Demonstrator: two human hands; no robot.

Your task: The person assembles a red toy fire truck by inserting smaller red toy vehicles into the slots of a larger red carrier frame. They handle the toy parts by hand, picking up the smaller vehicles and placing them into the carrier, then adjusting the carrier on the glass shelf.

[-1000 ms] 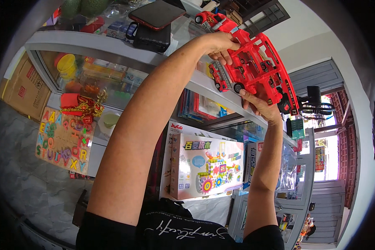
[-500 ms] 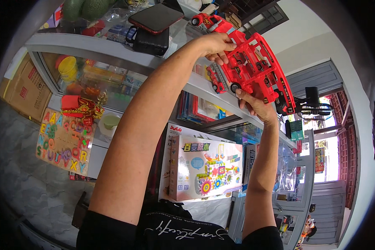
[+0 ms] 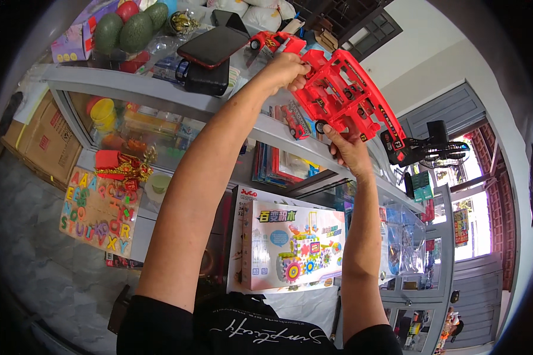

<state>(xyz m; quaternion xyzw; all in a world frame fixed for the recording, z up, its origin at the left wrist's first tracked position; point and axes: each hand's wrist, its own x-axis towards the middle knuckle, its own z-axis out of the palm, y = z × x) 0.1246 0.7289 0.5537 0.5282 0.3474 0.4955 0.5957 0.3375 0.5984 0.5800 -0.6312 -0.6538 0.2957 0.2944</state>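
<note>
A large red toy car-carrier truck (image 3: 337,89) is in both my hands over the glass counter. Its open frame shows small vehicles inside, and its cab points to the upper left. My left hand (image 3: 285,74) is closed on the side near the cab, fingers curled on the red plastic. Lower down, my right hand (image 3: 350,155) grips the bottom rear part, thumb by a black wheel, with some fingers hidden beneath. Just below the carrier, a small red toy fire truck (image 3: 297,123) sits on the counter edge.
On the counter (image 3: 130,83) at left lie a phone (image 3: 213,44), a black case (image 3: 204,77) and green avocado-like fruits (image 3: 136,32). A boxed building-block set (image 3: 296,245) stands below, between my arms. A letter puzzle board (image 3: 98,213) is lower left; a black fan (image 3: 441,151) stands right.
The whole view has shifted a little. The carrier truck has moved slightly left in the picture, with both hands still holding it.
</note>
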